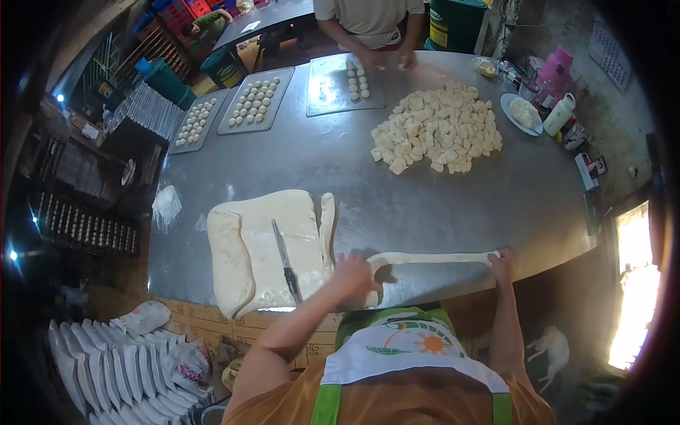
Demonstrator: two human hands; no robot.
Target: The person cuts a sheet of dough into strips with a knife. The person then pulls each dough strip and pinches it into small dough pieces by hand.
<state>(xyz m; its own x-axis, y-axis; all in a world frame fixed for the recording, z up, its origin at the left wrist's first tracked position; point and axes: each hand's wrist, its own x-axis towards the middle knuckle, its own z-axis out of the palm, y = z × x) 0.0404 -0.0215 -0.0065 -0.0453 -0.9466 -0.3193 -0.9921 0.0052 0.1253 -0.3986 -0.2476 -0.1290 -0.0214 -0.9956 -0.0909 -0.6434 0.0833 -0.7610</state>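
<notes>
Probably soft and stretchy, the dough strip suits light end holds, the right hand pinching its tip, the left hand's grip too blurred to tell.

Brown top, cloth. Over it an apron: white panel, bright green straps over both shoulders, green lower part. Print on the white: orange sun with rays, green leaf shapes around it. Forearms bare, no gloves, no long sleeves.
</notes>
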